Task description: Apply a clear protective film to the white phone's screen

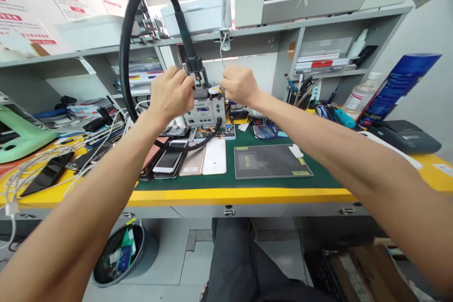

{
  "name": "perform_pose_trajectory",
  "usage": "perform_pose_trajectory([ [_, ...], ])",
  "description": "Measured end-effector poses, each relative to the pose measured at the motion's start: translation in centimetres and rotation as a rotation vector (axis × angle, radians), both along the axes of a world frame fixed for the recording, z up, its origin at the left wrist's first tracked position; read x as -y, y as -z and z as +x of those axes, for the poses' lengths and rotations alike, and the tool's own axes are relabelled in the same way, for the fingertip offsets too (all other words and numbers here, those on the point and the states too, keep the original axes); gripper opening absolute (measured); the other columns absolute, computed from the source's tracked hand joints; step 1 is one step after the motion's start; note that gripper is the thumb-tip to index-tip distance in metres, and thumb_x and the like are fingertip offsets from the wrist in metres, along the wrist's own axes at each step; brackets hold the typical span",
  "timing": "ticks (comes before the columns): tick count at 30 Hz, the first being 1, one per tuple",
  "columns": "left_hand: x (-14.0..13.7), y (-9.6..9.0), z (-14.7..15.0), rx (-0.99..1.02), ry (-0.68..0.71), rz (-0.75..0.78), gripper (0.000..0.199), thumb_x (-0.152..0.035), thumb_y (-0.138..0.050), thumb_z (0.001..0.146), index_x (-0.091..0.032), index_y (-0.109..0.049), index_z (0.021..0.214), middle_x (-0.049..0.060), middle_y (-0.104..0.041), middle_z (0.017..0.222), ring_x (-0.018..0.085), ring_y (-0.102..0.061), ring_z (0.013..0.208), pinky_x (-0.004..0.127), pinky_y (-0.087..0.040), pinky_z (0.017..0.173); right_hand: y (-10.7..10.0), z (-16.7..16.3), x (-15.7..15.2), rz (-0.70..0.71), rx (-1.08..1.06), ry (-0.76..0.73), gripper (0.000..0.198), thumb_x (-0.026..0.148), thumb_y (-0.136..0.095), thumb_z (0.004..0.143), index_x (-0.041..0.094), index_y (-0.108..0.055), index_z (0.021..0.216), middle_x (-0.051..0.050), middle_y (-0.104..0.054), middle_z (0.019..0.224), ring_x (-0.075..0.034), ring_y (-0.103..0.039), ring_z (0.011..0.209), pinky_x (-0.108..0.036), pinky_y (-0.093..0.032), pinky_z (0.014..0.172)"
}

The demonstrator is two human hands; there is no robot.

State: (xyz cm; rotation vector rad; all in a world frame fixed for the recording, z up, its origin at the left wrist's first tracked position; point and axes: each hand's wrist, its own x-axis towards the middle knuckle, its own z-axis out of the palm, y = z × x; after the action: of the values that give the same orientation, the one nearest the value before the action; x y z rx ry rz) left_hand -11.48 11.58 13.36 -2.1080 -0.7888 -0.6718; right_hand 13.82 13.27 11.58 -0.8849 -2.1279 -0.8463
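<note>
My left hand is raised above the desk, its fingers curled in; whatever it holds, if anything, is hidden. Level with it on the other side, my right hand is also closed, and no object shows in it. Between and behind them stands a grey hot-air rework station with a small display. Its thick black hose arches up and comes down to a handle beside my left fist; whether they touch I cannot tell. Below lie several phones, among them a white one.
A grey perforated mat lies on the green-and-yellow desk. Cables and a dark phone crowd the left. Tools, a clear bottle and a black box stand right. A waste bin is underneath.
</note>
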Motion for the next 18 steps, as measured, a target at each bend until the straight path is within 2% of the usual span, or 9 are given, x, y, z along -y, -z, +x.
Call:
perform_pose_trajectory([
  [1, 1.4, 1.0, -0.4, 0.045, 0.028, 0.023, 0.012, -0.015, -0.056, 0.087, -0.01, -0.066, 0.092, 0.014, -0.068, 0.092, 0.028, -0.061, 0.098, 0.038, -0.047, 0.076, 0.6, 0.2, 1.2, 0.079, -0.049, -0.009, 0.027, 0.012, -0.045, 0.091, 0.021, -0.054, 0.067, -0.004, -0.05, 0.072, -0.022, -0.05, 0.078, -0.038, -0.04, 0.073],
  [3, 4.9, 4.0, -1.0, 0.234, 0.304, -0.094, 0.009, -0.013, -0.06, 0.081, -0.015, -0.065, 0.089, 0.011, -0.067, 0.085, 0.028, -0.061, 0.088, 0.041, -0.048, 0.074, 2.2, 0.9, 4.0, 0.185, -0.136, -0.045, 0.024, 0.012, -0.047, 0.089, 0.022, -0.055, 0.068, -0.004, -0.053, 0.073, -0.021, -0.05, 0.076, -0.037, -0.04, 0.07],
  [4, 7.0, 5.9, -1.1, 0.24, 0.356, -0.13, 0.008, -0.013, -0.059, 0.081, -0.018, -0.063, 0.086, 0.008, -0.066, 0.08, 0.025, -0.06, 0.08, 0.04, -0.049, 0.071, 3.1, 1.3, 5.3, 0.209, -0.155, -0.059, 0.022, 0.012, -0.049, 0.087, 0.023, -0.056, 0.069, -0.004, -0.056, 0.074, -0.022, -0.05, 0.075, -0.037, -0.04, 0.069],
  [6, 11.4, 10.1, -1.2, 0.235, 0.399, -0.193, 0.012, -0.011, -0.056, 0.082, -0.02, -0.062, 0.086, 0.006, -0.066, 0.077, 0.022, -0.058, 0.072, 0.036, -0.049, 0.065, 5.2, 2.3, 7.7, 0.246, -0.203, -0.08, 0.018, 0.011, -0.053, 0.082, 0.023, -0.056, 0.07, -0.005, -0.059, 0.076, -0.022, -0.052, 0.075, -0.037, -0.043, 0.068],
  [9, 16.6, 15.5, -1.3, 0.242, 0.402, -0.29, 0.021, -0.009, -0.052, 0.084, -0.019, -0.062, 0.099, 0.006, -0.069, 0.083, 0.021, -0.062, 0.078, 0.036, -0.054, 0.073, 8.1, 4.3, 9.8, 0.277, -0.278, -0.097, 0.019, 0.004, -0.057, 0.074, 0.024, -0.058, 0.074, -0.005, -0.062, 0.076, -0.023, -0.055, 0.074, -0.037, -0.046, 0.066],
  [12, 17.7, 17.7, -3.0, 0.285, 0.249, -0.369, 0.022, -0.013, -0.051, 0.088, -0.017, -0.064, 0.105, 0.01, -0.072, 0.092, 0.025, -0.065, 0.091, 0.04, -0.054, 0.085, 10.0, 6.1, 10.1, 0.262, -0.347, -0.085, 0.025, -0.001, -0.057, 0.071, 0.023, -0.06, 0.078, -0.006, -0.062, 0.076, -0.023, -0.058, 0.073, -0.037, -0.048, 0.064],
  [13, 17.2, 17.7, -3.9, 0.338, 0.069, -0.439, 0.019, -0.02, -0.05, 0.092, -0.02, -0.064, 0.104, 0.008, -0.073, 0.096, 0.025, -0.065, 0.096, 0.039, -0.053, 0.089, 10.4, 6.5, 9.9, 0.248, -0.366, -0.081, 0.026, -0.002, -0.056, 0.072, 0.023, -0.06, 0.078, -0.005, -0.062, 0.075, -0.023, -0.058, 0.072, -0.036, -0.048, 0.063],
  [15, 15.4, 17.0, -5.9, 0.402, -0.152, -0.467, 0.025, -0.033, -0.048, 0.095, -0.017, -0.065, 0.105, 0.014, -0.073, 0.102, 0.031, -0.064, 0.1, 0.045, -0.052, 0.093, 10.7, 7.2, 9.6, 0.212, -0.405, -0.067, 0.026, -0.003, -0.055, 0.073, 0.022, -0.061, 0.079, -0.006, -0.063, 0.075, -0.024, -0.06, 0.073, -0.037, -0.049, 0.064],
  [18, 12.2, 15.3, -8.0, 0.437, -0.421, -0.527, 0.044, -0.05, -0.054, 0.092, -0.013, -0.066, 0.112, 0.019, -0.073, 0.108, 0.04, -0.063, 0.109, 0.052, -0.05, 0.093, 10.6, 7.5, 9.4, 0.161, -0.465, -0.051, 0.025, -0.003, -0.055, 0.075, 0.021, -0.062, 0.08, -0.007, -0.064, 0.076, -0.025, -0.062, 0.076, -0.037, -0.051, 0.066],
])
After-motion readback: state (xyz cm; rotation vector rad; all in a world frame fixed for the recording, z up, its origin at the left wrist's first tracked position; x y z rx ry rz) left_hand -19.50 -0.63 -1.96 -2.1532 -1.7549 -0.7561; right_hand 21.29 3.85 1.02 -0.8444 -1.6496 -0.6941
